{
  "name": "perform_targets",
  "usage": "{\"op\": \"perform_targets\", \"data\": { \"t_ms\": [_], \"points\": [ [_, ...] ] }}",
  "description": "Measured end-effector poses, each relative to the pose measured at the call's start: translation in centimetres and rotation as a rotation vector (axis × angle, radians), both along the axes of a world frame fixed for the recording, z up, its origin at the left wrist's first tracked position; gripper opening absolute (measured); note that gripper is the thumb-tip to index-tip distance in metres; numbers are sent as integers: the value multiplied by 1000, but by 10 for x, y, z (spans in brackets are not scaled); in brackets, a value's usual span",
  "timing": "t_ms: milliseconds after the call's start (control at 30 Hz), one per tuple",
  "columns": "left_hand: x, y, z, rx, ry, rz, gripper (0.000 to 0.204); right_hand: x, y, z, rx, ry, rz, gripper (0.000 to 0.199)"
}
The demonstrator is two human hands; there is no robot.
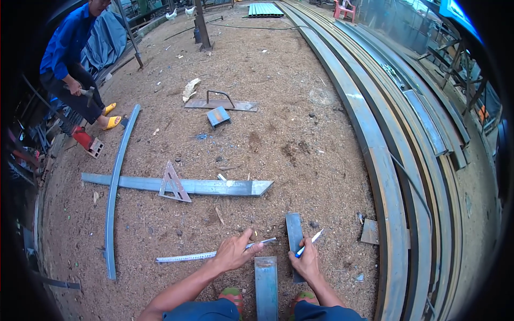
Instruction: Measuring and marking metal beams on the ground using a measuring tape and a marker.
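Your two feet (266, 297) sit nearest, either side of a flat steel bar (266, 288) pointing away from you. Your left hand (234, 252) pinches a long ruler (210, 254) lying left to right. Your right hand (306, 261) grips a pen (309, 243) and rests on the short steel piece (294, 239), whose long side runs near to far, just right of the ruler's tip.

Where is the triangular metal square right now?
In the head view the triangular square lies on the long steel bar on the dirt, left of centre, well ahead of the left hand holding the ruler.
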State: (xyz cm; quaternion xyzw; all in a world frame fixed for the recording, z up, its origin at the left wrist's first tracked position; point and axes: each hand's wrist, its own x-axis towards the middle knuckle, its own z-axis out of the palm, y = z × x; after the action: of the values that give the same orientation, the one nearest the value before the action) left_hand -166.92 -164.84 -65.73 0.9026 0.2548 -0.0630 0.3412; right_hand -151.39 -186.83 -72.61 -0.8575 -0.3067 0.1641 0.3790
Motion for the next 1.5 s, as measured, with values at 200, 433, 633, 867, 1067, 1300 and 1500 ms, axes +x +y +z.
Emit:
{"op": "perform_targets", "data": {
  "t_ms": [200, 433, 633, 867, 1067, 1300, 1500],
  "points": [
    [-7, 4, -2, -235, -83, 68, 65, -8, 11, -5, -124, 3, -47, 44],
    [-11, 10, -11, -366, -97, 223, 57, -11, 13, -9, -133, 4, -86, 46],
    [-9, 22, 2, -268, -1, 226, 57, -12, 15, -9, -152, 19, -116, 49],
    [-11, 33, -4, -214, -89, 215, 57, -14, 13, -9, -160, 49, -111, 51],
    [-7, 33, 7, -284, -127, 204, 52, -12, 12, -8, -198, 79, -114, 50],
    [-8, 29, 8, -359, -138, 177, 53, -8, 7, -17, -175, 74, -121, 53],
    [-10, 28, -6, -409, -128, 135, 55, -6, 6, -17, -167, 51, -97, 54]
  ]
}}
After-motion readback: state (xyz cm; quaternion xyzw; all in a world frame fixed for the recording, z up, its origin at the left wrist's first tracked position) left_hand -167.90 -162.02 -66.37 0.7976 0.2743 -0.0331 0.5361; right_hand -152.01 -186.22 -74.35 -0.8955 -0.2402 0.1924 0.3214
